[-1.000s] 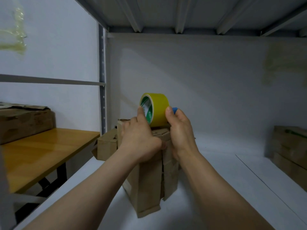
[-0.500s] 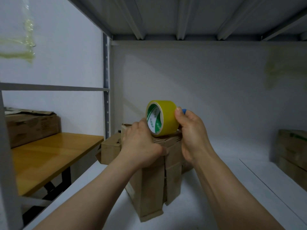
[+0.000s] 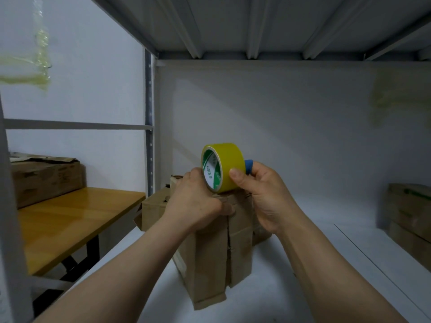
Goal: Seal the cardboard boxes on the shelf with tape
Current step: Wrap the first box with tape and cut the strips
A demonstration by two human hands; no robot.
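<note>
A tall brown cardboard box [image 3: 217, 255] stands on the white shelf [image 3: 291, 264], its front flaps meeting in a vertical seam. A yellow tape roll [image 3: 222, 167] with a green-and-white core label sits on edge at the box's top. My right hand [image 3: 263, 194] grips the roll, thumb on its yellow face; a blue fingertip cover [image 3: 248, 166] shows behind it. My left hand [image 3: 198, 203] is curled over the box's top front edge beside the roll, fingers pressing the flaps. Whether it pinches a tape end is hidden.
A second cardboard box [image 3: 155, 207] sits behind the first on the left. More boxes [image 3: 410, 215] are stacked at the shelf's right end. Left of the shelf post [image 3: 149, 127] is a wooden table [image 3: 70, 220] carrying a box [image 3: 44, 178]. The upper shelf deck [image 3: 256, 26] hangs low.
The view has shifted so everything sits slightly lower and to the right. My left thumb has dropped from the roll's rim; the hand now lies lower on the box top.
</note>
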